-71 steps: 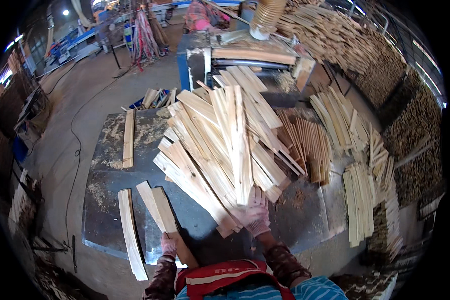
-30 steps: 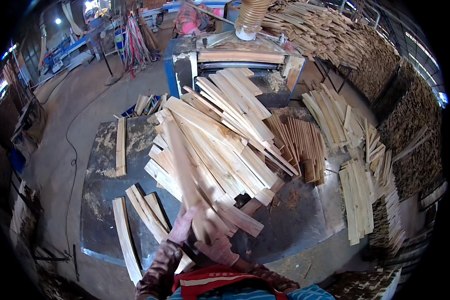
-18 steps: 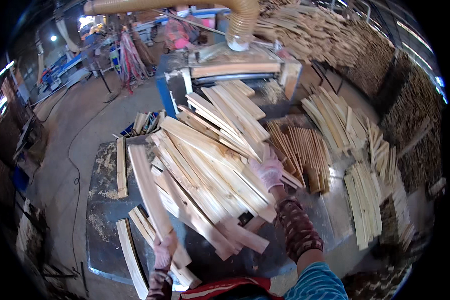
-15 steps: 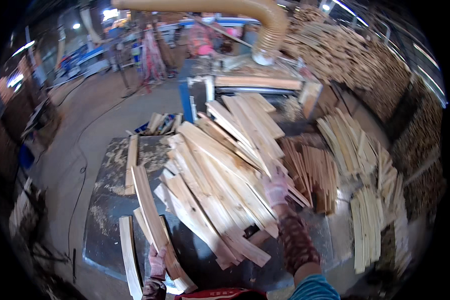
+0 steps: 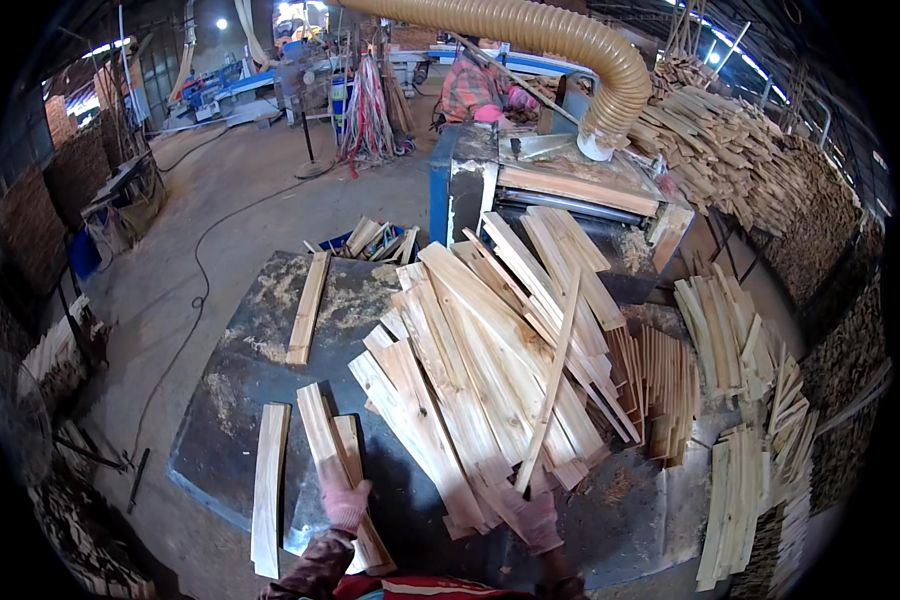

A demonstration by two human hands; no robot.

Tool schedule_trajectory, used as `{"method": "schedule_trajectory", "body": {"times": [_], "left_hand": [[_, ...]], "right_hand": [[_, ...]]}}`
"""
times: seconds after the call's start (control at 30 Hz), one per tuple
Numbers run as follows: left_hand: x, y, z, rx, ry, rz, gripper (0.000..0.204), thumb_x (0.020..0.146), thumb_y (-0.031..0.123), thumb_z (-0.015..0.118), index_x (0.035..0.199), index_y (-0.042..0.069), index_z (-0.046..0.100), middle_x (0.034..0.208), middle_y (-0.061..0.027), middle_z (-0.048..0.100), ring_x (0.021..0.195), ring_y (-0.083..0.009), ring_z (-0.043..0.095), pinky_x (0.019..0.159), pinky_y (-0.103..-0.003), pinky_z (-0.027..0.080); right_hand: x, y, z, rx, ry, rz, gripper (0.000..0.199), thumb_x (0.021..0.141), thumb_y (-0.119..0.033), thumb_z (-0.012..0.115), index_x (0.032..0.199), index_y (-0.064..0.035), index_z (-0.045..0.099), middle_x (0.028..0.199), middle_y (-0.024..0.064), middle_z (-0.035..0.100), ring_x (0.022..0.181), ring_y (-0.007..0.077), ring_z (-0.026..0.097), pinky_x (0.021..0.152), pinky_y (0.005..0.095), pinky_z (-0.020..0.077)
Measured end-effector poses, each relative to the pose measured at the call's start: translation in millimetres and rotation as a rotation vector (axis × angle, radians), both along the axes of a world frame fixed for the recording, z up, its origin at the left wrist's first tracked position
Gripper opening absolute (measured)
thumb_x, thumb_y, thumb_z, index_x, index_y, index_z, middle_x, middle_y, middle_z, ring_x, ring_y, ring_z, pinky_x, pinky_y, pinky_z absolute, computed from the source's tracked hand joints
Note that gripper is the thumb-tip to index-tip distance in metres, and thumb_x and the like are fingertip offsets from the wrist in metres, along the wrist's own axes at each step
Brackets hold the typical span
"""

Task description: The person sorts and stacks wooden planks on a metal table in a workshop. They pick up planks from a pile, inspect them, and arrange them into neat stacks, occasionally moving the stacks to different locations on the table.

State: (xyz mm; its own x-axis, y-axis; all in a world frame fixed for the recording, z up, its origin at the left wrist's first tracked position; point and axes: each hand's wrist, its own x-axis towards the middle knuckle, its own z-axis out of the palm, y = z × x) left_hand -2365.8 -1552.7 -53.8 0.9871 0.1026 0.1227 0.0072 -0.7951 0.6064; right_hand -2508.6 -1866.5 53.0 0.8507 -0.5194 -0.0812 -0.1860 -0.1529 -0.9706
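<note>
My right hand [image 5: 532,520], in a pale pinkish work glove, is closed round the near end of a narrow wooden board [image 5: 551,385]. This board slants up and away across a fanned pile of pale boards [image 5: 462,340]. My left hand [image 5: 342,500], gloved alike, lies over a short stack of boards [image 5: 320,425] at the table's near left. Its fingers stretch along the top board and the thumb stands apart. Left of it a single pale board [image 5: 268,490] lies along the table edge. The hands' undersides are hidden.
The dark worktable [image 5: 225,420] carries sawdust and another board [image 5: 309,308]. Beyond stands a machine [image 5: 580,185] with a ribbed tan hose [image 5: 530,22]. Reddish slats [image 5: 667,390] and stacked boards [image 5: 735,500] stand at right. A cable [image 5: 200,262] crosses the floor; a person [image 5: 470,90] is behind the machine.
My right hand has come back toward me from the pile's right side, now with the narrow board. My left hand's board has come down flatter onto the stack. The head view has shifted.
</note>
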Motion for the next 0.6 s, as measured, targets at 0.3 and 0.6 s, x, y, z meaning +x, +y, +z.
{"method": "schedule_trajectory", "body": {"times": [0.3,0.6], "left_hand": [[0,-153,96,-1.229,1.0,-0.704,0.069,0.093,0.006,0.071,0.154,0.006,0.039,0.135,-0.0159,0.062,0.119,-0.0268,0.063,0.103,-0.04,0.052],[36,-132,104,-1.399,1.012,-0.555,0.06,0.083,0.018,0.073,0.135,-0.008,0.057,0.122,-0.0207,0.07,0.112,-0.033,0.069,0.103,-0.045,0.054]], "right_hand": [[-1,78,20,-0.41,-0.028,0.061,0.066,0.09,-0.032,0.076,0.142,-0.0023,0.049,0.123,0.0146,0.063,0.109,0.0282,0.063,0.088,0.0401,0.0537],[126,-239,-24,-0.654,-0.04,-0.657,0.067,0.097,-0.041,0.066,0.145,0.0024,0.047,0.142,0.0257,0.053,0.129,0.037,0.053,0.107,0.0478,0.0444]]}}
